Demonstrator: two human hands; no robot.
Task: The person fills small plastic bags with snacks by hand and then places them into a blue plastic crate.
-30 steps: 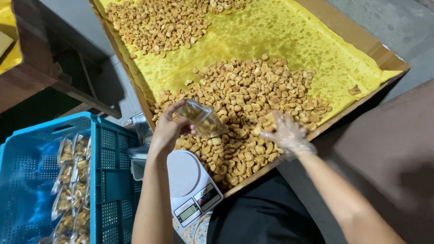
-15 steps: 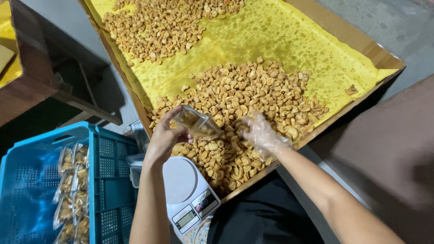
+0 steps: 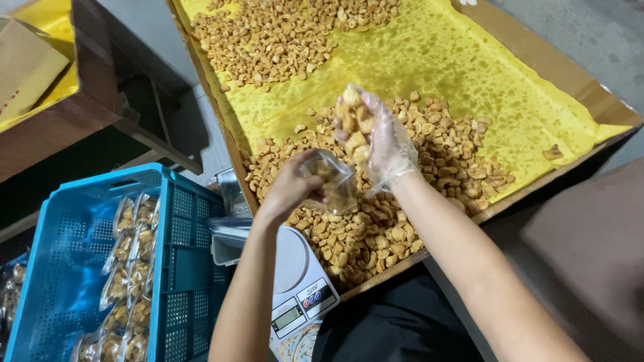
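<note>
Right hand (image 3: 376, 137), sheathed in a thin clear plastic glove, is cupped with the fingers curled around a heaped handful of golden-brown fried snack pieces (image 3: 354, 124); it is raised above the tray and sits just over the mouth of a small clear plastic bag (image 3: 333, 179). Left hand (image 3: 295, 186), bare, pinches the bag by its upper edge between thumb and fingers, holding the bag upright with its opening turned toward the gloved hand; some pieces already show through the bag's wall. Both hands hang over the near heap of snack pieces (image 3: 382, 201) spread on yellow paper (image 3: 456, 74) that lines a wide, shallow cardboard tray (image 3: 550, 67); a second heap (image 3: 282, 33) lies at the tray's far end, well apart from the first. Below the left forearm, just beside the tray's near edge, stands a white digital kitchen scale (image 3: 298, 288) with a round platform and a small display. To the left of the scale, a blue perforated plastic crate (image 3: 74, 268) holds rows of filled, sealed clear packets (image 3: 131, 268) stacked along its right wall.
</note>
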